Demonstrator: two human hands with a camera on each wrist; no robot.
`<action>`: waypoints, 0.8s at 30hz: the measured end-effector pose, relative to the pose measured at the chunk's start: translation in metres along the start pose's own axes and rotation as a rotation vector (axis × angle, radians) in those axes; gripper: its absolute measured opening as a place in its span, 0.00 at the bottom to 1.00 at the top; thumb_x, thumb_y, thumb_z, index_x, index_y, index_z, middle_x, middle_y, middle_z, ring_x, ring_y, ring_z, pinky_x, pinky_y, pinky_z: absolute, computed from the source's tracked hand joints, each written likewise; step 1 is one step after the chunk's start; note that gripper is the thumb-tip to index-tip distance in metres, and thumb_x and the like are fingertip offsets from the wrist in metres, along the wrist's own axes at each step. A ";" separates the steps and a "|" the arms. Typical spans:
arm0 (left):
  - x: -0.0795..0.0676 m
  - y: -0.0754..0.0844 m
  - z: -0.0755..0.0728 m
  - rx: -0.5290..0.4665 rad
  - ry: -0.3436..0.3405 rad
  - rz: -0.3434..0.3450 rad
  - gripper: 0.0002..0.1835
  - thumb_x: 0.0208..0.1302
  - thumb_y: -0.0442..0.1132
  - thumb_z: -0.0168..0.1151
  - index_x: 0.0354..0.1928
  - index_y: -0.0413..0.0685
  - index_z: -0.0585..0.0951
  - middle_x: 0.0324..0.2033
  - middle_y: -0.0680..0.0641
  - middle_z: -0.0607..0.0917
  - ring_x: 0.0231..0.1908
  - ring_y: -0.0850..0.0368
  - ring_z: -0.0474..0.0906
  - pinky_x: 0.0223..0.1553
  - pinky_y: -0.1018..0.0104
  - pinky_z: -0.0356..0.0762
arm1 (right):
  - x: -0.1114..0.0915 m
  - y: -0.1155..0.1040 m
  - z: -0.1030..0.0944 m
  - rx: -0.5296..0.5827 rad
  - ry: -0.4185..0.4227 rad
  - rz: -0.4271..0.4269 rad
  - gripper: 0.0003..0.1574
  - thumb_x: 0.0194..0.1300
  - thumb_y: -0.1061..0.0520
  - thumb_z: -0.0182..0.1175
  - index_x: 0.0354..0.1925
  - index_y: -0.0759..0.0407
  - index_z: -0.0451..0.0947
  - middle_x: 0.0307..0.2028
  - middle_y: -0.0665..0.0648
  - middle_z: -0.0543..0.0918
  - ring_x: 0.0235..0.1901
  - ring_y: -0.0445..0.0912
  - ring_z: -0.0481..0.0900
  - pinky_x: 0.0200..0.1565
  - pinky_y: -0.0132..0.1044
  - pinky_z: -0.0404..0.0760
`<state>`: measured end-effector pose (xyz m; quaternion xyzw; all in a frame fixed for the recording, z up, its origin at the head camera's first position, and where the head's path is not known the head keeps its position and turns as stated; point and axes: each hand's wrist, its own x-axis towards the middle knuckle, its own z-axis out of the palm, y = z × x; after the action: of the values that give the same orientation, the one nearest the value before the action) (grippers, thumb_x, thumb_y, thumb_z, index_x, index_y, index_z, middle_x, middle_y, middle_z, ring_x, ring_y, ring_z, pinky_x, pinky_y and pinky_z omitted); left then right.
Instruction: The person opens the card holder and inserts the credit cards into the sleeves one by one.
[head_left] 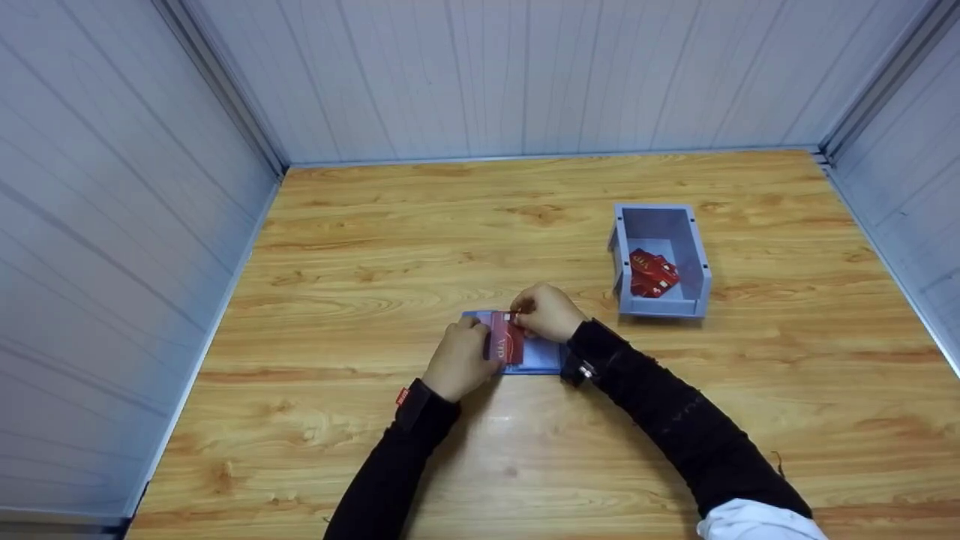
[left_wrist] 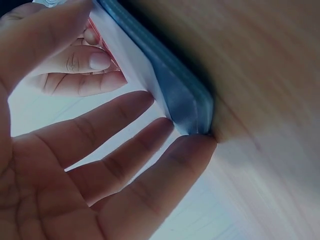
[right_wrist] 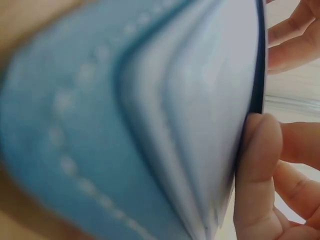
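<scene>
A blue card holder (head_left: 541,355) lies spread on the table, with pale sleeve pages (right_wrist: 210,100) between its stitched covers. My left hand (head_left: 463,358) holds the holder's left part, fingers at the far edge and thumb near the close edge. In the left wrist view its fingertips touch the corner of the blue cover (left_wrist: 182,97). Over the holder's middle is a red VIP card (head_left: 514,346); its left strip looks paler, as if under a clear sleeve. My right hand (head_left: 551,313) pinches this card at its far right corner, between thumb and curled forefinger.
At the right, behind my right hand, stands a grey open-front bin (head_left: 663,307) with several red VIP cards (head_left: 652,274) lying loosely inside. Pale panel walls (head_left: 487,75) enclose the wood-grain table (head_left: 390,225) at the back and both sides.
</scene>
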<state>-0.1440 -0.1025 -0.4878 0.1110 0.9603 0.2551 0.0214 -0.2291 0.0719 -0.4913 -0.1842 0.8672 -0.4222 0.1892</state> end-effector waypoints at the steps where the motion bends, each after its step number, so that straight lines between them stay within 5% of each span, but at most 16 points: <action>1: 0.000 0.000 0.000 -0.003 0.005 0.001 0.24 0.50 0.41 0.73 0.46 0.31 0.81 0.48 0.36 0.80 0.42 0.41 0.76 0.46 0.52 0.78 | 0.000 0.000 0.001 -0.004 0.003 0.001 0.14 0.60 0.68 0.59 0.44 0.72 0.82 0.33 0.63 0.84 0.18 0.36 0.76 0.24 0.28 0.81; 9: 0.000 -0.002 0.003 -0.008 0.041 0.016 0.22 0.49 0.38 0.73 0.44 0.30 0.81 0.46 0.35 0.79 0.42 0.39 0.77 0.46 0.51 0.79 | -0.002 -0.001 0.005 -0.036 0.030 -0.037 0.16 0.58 0.68 0.60 0.46 0.72 0.82 0.43 0.65 0.76 0.30 0.42 0.80 0.30 0.28 0.82; 24: -0.001 -0.001 0.000 -0.004 0.024 0.002 0.26 0.47 0.40 0.74 0.47 0.30 0.80 0.49 0.31 0.79 0.47 0.35 0.77 0.51 0.47 0.77 | -0.017 0.000 -0.005 0.041 0.073 0.057 0.14 0.61 0.65 0.58 0.45 0.71 0.80 0.33 0.62 0.84 0.22 0.40 0.81 0.24 0.30 0.81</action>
<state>-0.1432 -0.1039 -0.4880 0.1090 0.9598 0.2585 0.0096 -0.2172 0.0830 -0.4855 -0.1400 0.8696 -0.4407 0.1732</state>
